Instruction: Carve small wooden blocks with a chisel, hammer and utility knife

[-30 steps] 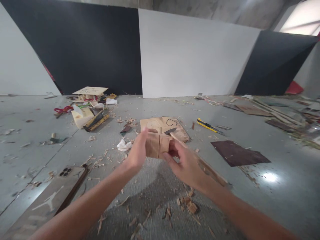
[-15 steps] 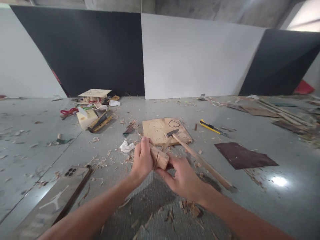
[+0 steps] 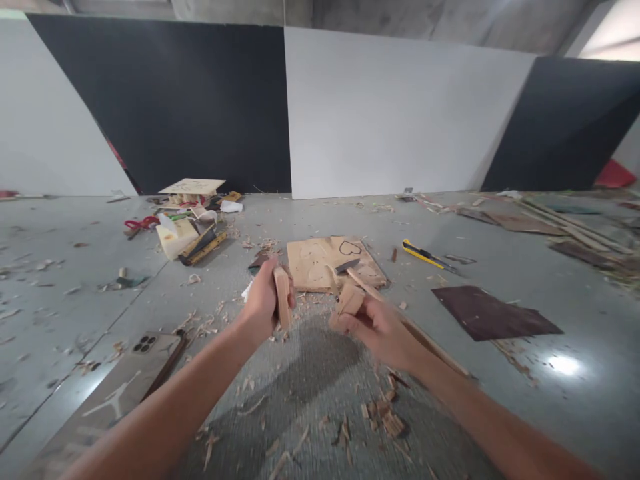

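My left hand (image 3: 263, 293) is closed round a flat wooden piece (image 3: 283, 298), held upright with its narrow edge towards me. To its right, my right hand (image 3: 367, 323) grips a small wooden block (image 3: 351, 299) between thumb and fingers. The two pieces are apart, with a gap of floor between them. Just beyond the hands lies a wooden board (image 3: 313, 255) with a heart outline drawn on it. A hammer (image 3: 349, 266) rests with its dark head on the board, its long handle running back under my right forearm.
A yellow utility knife (image 3: 427, 256) and a dark maroon sheet (image 3: 490, 312) lie to the right. At left are a phone (image 3: 120, 387), red-handled scissors (image 3: 141, 223) and a pale block (image 3: 176, 238). Wood shavings and chips (image 3: 393, 421) litter the floor. Black and white panels (image 3: 400, 113) stand behind.
The wood held between both hands has come apart into two pieces. My left hand has moved left with one, and my right hand has shifted slightly right with the other.
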Demonstrator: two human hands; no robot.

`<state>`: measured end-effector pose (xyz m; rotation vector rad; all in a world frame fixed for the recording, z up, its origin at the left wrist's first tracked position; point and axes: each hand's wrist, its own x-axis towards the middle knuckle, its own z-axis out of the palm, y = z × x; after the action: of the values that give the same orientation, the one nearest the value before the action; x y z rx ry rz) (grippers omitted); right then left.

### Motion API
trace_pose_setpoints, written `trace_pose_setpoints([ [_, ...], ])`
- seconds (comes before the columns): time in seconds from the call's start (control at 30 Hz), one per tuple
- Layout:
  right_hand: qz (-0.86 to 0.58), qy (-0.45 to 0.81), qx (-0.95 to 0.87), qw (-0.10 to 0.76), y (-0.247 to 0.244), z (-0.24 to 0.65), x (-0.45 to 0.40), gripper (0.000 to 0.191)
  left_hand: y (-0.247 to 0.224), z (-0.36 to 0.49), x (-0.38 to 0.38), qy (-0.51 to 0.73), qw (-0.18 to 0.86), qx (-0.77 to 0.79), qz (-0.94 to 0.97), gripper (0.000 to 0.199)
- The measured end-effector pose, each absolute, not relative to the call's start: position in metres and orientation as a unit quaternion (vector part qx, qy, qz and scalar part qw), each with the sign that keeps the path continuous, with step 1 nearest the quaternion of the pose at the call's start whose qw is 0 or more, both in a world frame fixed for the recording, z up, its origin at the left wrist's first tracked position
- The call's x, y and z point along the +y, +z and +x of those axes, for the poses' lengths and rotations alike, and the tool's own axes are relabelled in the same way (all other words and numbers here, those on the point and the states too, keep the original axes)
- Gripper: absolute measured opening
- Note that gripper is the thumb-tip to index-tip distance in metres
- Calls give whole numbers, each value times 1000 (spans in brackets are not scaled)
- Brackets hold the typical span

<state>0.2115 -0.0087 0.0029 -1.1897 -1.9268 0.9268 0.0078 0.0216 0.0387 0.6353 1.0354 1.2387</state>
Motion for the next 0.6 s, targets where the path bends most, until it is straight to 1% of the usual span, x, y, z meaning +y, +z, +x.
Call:
trace_pose_setpoints([
  [0.07, -440, 405, -722, 349, 1, 211, -9, 19, 35, 7, 25, 481, 731, 421, 239, 39],
  [0.13, -426, 438, -708, 355, -2, 208, -11, 17, 29, 8, 26, 457, 763, 403, 214, 38],
  [0.37, -407, 480, -676, 383, -8, 200, -16, 17, 20, 9, 26, 451, 762, 413, 214, 37],
  [0.5, -403, 490, -676, 375, -9, 199, -17, 18, 17, 12, 25, 417, 758, 449, 224, 36],
  [0.6, -398, 491, -677, 376, -7, 197, -19, 20, 10, 19, 21, 409, 727, 483, 267, 35],
])
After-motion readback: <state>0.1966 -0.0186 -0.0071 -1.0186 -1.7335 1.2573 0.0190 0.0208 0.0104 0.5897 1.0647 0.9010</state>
